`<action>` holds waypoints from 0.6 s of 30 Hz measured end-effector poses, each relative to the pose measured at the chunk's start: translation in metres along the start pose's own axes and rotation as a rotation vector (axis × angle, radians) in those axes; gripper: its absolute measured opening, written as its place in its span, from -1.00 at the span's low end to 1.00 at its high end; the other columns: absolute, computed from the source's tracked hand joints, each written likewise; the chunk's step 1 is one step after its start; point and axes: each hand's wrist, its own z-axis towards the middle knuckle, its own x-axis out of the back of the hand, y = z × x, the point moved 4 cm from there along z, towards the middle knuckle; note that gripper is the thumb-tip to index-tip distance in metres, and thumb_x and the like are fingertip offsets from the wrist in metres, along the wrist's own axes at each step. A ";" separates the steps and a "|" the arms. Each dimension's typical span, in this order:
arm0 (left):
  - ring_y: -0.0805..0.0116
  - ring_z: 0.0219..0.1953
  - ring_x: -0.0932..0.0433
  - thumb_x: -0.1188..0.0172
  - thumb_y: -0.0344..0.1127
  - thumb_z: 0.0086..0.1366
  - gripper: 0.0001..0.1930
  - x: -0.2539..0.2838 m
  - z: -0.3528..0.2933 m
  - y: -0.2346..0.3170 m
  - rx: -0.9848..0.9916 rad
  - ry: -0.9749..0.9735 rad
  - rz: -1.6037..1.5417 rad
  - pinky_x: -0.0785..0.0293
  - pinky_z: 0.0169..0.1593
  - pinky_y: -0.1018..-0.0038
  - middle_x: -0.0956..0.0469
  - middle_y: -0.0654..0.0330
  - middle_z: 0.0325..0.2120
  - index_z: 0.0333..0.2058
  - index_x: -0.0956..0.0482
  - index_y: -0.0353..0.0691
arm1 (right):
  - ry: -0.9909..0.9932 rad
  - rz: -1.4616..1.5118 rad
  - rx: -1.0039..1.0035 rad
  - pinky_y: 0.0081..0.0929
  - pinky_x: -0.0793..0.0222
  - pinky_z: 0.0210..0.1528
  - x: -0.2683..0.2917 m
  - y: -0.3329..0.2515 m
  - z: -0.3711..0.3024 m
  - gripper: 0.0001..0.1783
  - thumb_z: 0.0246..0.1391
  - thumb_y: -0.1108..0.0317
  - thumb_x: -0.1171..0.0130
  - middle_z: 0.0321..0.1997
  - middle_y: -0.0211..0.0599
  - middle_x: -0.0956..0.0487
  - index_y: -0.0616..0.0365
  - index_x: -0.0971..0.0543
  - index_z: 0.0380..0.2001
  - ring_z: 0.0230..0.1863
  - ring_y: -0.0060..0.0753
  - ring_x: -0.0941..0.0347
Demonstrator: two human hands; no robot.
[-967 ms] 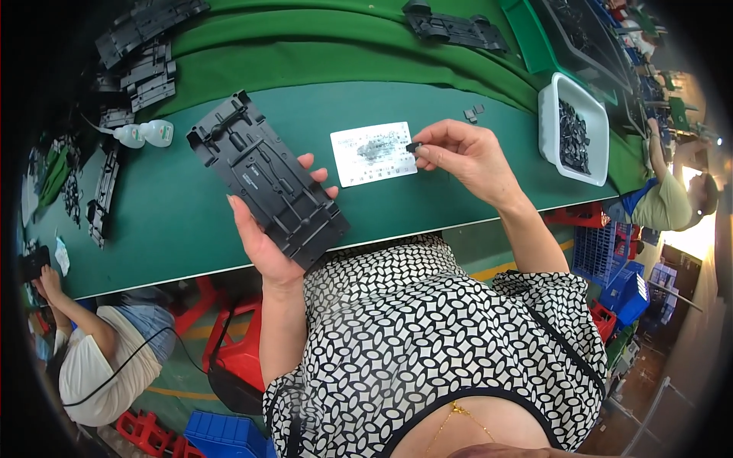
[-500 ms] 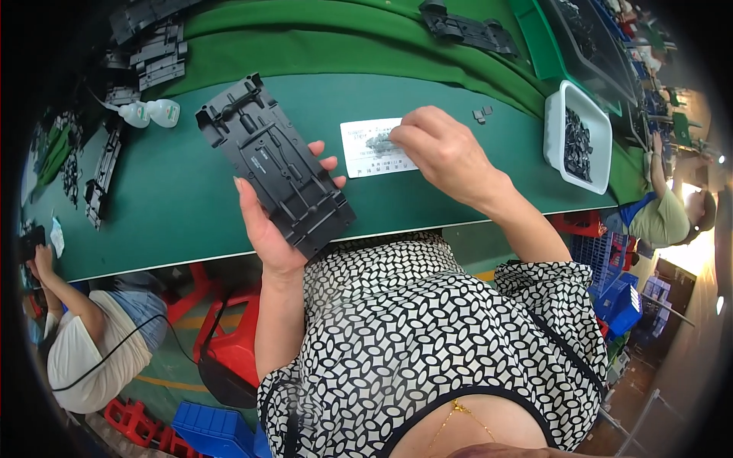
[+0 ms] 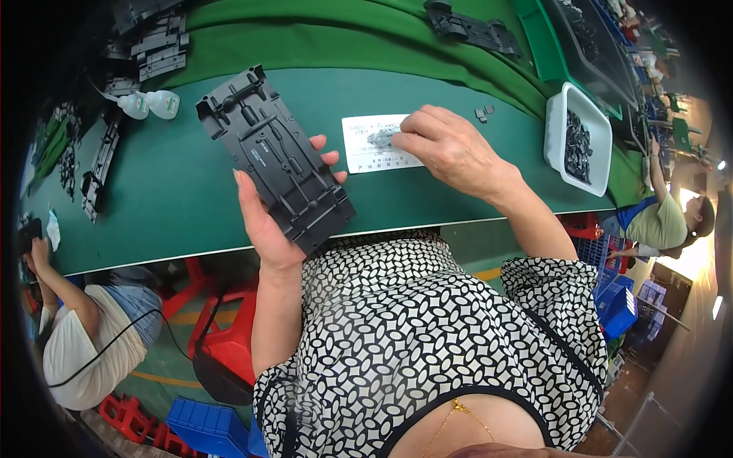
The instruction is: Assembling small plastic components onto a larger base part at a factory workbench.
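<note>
My left hand (image 3: 276, 237) is closed round the lower end of a long black plastic toy-car chassis (image 3: 276, 156). The thumb lies along its left edge and the fingertips show past its right edge. Raised ribs and moulded shapes cover the side facing up. A white printed card (image 3: 366, 162) lies on the table to the right of the chassis, with a small pile of tiny greyish pieces (image 3: 384, 137) on it. Over the card's right side, my right hand (image 3: 450, 151) has thumb and forefinger pinched together at the pile. Whatever is between those fingertips is too small to make out.
Small dark square pieces (image 3: 485, 114) lie beyond my right hand. A white tub (image 3: 551, 137) of black parts stands at the right. Two white squeeze bottles (image 3: 163, 104) and more chassis (image 3: 162, 47) sit at the left. One chassis (image 3: 473, 30) rests on the green cloth (image 3: 305, 46).
The right hand stays at the pile, its fingers shifted only slightly. The chassis has turned a little in the left hand's grip. The whole view has moved slightly.
</note>
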 end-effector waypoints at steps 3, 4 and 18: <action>0.03 0.01 -0.40 0.37 0.29 0.30 -0.23 0.001 0.000 0.000 -0.005 0.008 0.020 -0.41 0.04 0.10 -0.29 -0.14 0.06 0.17 -0.12 -0.34 | 0.009 0.003 0.018 -0.38 -0.37 -0.26 -0.001 -0.002 0.010 -0.80 -0.20 0.52 -0.11 -0.36 -0.32 -0.41 0.16 -0.48 -0.38 -0.30 -0.29 -0.37; 0.03 0.03 -0.39 0.38 0.30 0.29 -0.20 0.001 0.001 0.000 -0.008 0.005 0.026 -0.42 0.04 0.15 -0.30 -0.13 0.07 0.16 -0.13 -0.37 | -0.009 -0.014 0.036 -0.39 -0.35 -0.24 -0.002 -0.003 0.013 -0.86 -0.15 0.48 -0.10 -0.39 -0.33 -0.38 0.16 -0.47 -0.41 -0.30 -0.31 -0.36; 0.04 0.03 -0.40 0.39 0.30 0.29 -0.20 0.001 0.000 0.000 0.000 -0.017 -0.004 -0.42 0.05 0.16 -0.29 -0.13 0.07 0.16 -0.13 -0.38 | -0.089 0.080 0.035 -0.34 -0.35 -0.26 0.005 0.006 0.006 -0.78 -0.17 0.56 -0.14 -0.35 -0.32 -0.42 0.18 -0.49 -0.34 -0.31 -0.25 -0.38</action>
